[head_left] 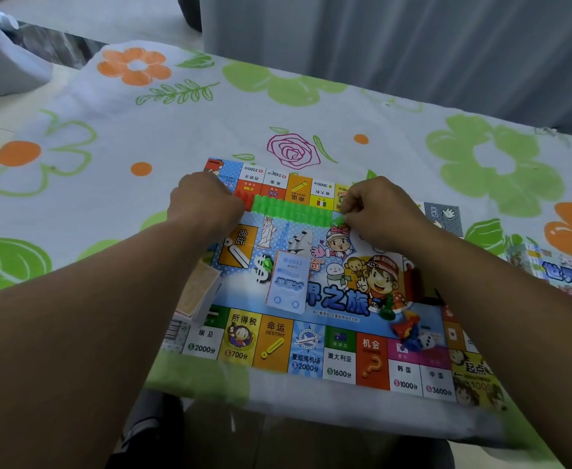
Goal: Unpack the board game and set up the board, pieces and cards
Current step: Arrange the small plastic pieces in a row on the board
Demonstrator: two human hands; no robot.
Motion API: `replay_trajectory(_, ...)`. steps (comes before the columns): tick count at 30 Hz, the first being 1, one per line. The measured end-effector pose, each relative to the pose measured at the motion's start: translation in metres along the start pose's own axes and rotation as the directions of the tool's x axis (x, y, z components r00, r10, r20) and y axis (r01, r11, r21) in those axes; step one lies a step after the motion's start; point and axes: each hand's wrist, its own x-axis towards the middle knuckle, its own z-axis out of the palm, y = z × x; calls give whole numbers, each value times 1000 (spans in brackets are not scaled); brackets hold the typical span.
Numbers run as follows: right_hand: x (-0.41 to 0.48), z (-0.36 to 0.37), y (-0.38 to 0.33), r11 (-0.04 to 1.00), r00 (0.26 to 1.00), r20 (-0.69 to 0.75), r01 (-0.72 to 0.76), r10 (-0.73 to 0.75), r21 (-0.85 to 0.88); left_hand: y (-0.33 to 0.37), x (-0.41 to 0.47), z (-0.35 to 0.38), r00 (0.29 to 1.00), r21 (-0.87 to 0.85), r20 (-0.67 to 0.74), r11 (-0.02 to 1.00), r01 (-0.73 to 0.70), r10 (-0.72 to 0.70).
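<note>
L hand (206,204) and R hand (382,214) are holding green house strip (291,211) on board (311,360) atop counter (108,137): L fingers gripping left end, R fingers pinching right end.

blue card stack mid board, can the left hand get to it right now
Probably yes: the blue card stack lies uncovered on the board, nothing between it and the left hand, which would first have to let go of the green strip.

Green strip (291,211) — left hand (206,204), right hand (382,214)
</note>
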Motion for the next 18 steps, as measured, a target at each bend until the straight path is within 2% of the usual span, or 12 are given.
replay_trajectory(8, -1, 2, -5, 1000, 1000, 23, -16, 17, -20, 0, 0, 0, 1000, -3, -7, 1000, 0, 0)
replay_trajectory(18, 1, 5, -2, 999, 999, -7, 35, -35, -33, 0, -1, -1, 1000, 5, -9, 1000, -3, 3)
